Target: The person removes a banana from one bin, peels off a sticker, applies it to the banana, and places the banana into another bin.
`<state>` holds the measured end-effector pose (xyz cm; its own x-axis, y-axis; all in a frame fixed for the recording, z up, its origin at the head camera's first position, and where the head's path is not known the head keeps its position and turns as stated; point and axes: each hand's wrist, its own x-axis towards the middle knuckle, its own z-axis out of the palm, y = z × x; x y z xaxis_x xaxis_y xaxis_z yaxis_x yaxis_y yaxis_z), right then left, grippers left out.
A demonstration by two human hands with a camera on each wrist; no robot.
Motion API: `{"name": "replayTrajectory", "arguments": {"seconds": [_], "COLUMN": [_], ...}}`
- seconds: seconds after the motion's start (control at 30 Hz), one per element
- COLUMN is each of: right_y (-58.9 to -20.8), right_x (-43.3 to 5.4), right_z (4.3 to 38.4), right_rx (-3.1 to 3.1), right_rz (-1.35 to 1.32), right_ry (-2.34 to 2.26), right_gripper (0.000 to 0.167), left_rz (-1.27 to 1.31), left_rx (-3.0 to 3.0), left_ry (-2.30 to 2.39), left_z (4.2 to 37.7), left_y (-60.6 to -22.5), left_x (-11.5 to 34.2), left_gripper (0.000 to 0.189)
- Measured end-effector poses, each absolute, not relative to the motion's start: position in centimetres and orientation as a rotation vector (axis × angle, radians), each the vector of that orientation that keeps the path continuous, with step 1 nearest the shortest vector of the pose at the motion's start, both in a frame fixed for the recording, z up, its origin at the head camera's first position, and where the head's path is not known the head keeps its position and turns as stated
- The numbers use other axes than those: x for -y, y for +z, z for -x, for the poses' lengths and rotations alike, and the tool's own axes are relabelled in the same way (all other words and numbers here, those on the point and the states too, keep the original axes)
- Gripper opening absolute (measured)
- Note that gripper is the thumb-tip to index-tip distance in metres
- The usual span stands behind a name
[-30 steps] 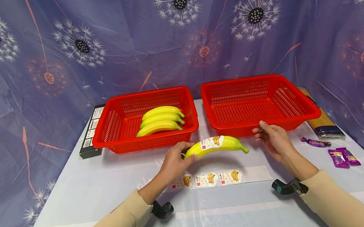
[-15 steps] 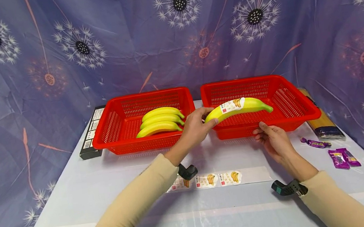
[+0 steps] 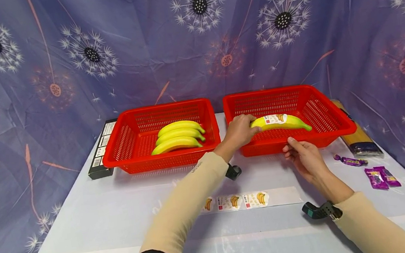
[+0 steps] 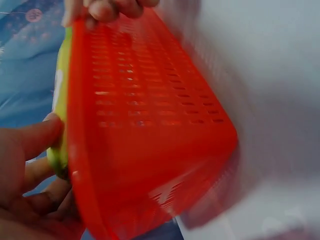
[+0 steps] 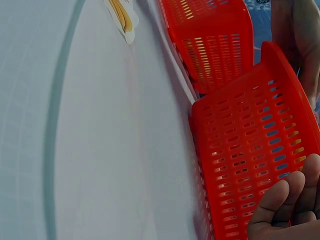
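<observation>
In the head view my left hand (image 3: 240, 131) grips a yellow banana (image 3: 293, 123) by its left end, over the inside of the right red basket (image 3: 325, 134). The banana carries a white sticker (image 3: 274, 119) with a banana picture; its greenish stem points right. The left wrist view has the thumb and fingers pinching the banana (image 4: 61, 95) just behind the basket's rim. My right hand (image 3: 306, 156) is at the front wall of this basket, fingers loosely curled and holding nothing, the thumb tip right at the rim.
The left red basket (image 3: 169, 161) holds three bananas (image 3: 178, 143) side by side. A strip of banana stickers (image 3: 283, 196) lies on the table in front. Purple candies (image 3: 375, 177) and a yellow-and-dark package (image 3: 364, 142) are at right, a black box (image 3: 100, 168) at left.
My left hand has carried the banana from above the table, rightward and away from me, over the right basket, then slightly lower. The right hand has stayed by the basket's front rim.
</observation>
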<state>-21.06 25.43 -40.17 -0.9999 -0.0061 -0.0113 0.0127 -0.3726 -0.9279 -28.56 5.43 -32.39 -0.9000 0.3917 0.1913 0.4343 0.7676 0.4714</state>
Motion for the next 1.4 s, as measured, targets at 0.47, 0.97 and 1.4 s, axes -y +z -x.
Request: {"name": "replayTrajectory", "arguments": {"seconds": [0.47, 0.97, 1.4], "right_y": [-40.2, -40.1, -40.2], "right_x": [-25.5, -25.5, -25.1], "right_z": [21.2, 21.1, 20.9], "right_rx": [-1.740, -1.752, -1.918], "right_rz": [-0.017, -0.039, -0.054], "right_ry": [-2.589, -2.595, -2.498], "right_gripper": [0.024, 0.024, 0.025], "left_rz": [0.744, 0.666, 0.791], "left_rx": [3.026, 3.147, 2.982], "left_ry": [-0.379, -0.230, -0.540], "left_z": [29.4, 29.7, 28.3], "left_y": [-33.1, -32.7, -33.0], "left_x": [-6.7, -7.4, -6.3], "left_gripper": [0.020, 0.024, 0.033]}}
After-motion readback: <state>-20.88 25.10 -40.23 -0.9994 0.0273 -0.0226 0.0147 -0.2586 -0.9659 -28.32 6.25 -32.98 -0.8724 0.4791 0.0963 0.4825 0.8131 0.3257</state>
